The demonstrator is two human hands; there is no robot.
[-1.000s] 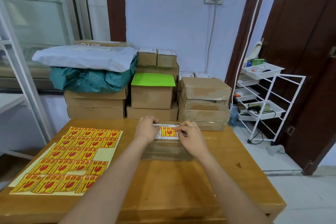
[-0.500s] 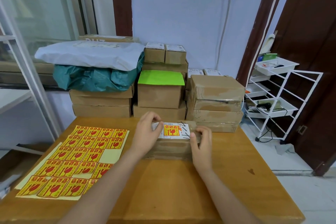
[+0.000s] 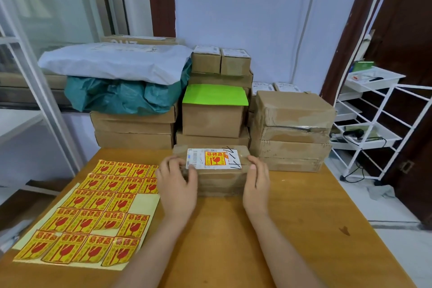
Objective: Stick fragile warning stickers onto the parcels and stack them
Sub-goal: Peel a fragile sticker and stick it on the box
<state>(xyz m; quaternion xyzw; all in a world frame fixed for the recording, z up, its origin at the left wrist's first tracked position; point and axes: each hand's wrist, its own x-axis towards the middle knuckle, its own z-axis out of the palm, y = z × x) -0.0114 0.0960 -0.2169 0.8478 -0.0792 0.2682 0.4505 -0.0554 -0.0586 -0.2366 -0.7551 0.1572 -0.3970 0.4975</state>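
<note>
- The glossy yellow sheet of red-printed fragile stickers point(image 3: 88, 215) lies flat on the smooth wooden table point(image 3: 292, 229), left of the hands.
- The left hand point(image 3: 177, 187) and right hand point(image 3: 256, 184), fingers curled, grip the ends of the tape-wrapped brown cardboard parcel point(image 3: 217, 177); a yellow sticker point(image 3: 214, 158) sits on its white label.
- Behind it stand stacked cardboard boxes point(image 3: 292, 128) and crinkled plastic mailers point(image 3: 121, 75).

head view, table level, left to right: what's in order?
Sticker sheet → left hand → parcel with a fragile sticker on its label → right hand → bare table → white wire rack on the floor beyond the table edge.
</note>
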